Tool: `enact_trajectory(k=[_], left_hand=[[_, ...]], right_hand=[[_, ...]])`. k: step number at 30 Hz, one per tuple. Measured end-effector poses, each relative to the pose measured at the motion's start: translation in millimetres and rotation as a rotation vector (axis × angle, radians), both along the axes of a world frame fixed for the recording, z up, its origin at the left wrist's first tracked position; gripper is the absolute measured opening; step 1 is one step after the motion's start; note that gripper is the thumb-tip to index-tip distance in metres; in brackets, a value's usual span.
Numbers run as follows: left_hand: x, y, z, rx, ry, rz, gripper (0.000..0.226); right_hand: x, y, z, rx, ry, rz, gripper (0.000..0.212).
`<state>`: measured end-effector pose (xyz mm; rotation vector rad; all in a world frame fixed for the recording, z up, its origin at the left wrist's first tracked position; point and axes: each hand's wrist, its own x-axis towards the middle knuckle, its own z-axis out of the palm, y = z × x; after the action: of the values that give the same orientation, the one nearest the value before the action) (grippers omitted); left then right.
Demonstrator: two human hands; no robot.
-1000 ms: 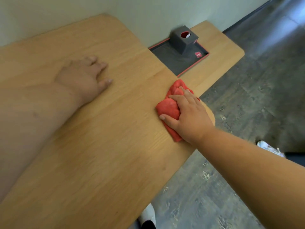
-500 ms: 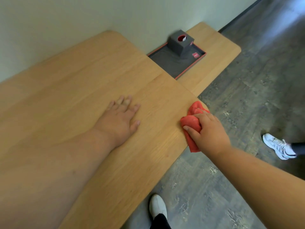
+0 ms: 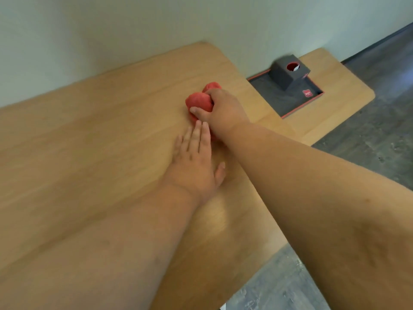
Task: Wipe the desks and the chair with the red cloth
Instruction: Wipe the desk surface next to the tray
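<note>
- The right hand [image 3: 220,110] grips the bunched red cloth [image 3: 199,101], fingers curled round it, on the desk [image 3: 93,135].
- The left hand [image 3: 195,162] lies flat just near of it, fingers straight.

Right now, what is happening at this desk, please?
A person is wiping a wooden desk. The right hand grips a bunched red cloth on the desktop, out toward the wall. The left hand rests flat on the wood, fingers straight, just behind the cloth. To the right, a dark cube-shaped box stands on a dark tray on a second wooden surface.
</note>
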<state>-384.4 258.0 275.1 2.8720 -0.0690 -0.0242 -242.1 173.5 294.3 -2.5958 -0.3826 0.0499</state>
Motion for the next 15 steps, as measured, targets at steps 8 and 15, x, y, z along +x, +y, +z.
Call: enact_trajectory(k=[8, 15], left_hand=[[6.8, -1.8, -0.6, 0.029, 0.051, 0.022, 0.076], [10.8, 1.6, -4.6, 0.113, 0.121, -0.034, 0.075]], right_hand=[[-44.9, -35.5, -17.5, -0.143, -0.012, 0.041, 0.064], [-119.9, -144.0, -12.2, -0.170, 0.020, -0.084, 0.066]])
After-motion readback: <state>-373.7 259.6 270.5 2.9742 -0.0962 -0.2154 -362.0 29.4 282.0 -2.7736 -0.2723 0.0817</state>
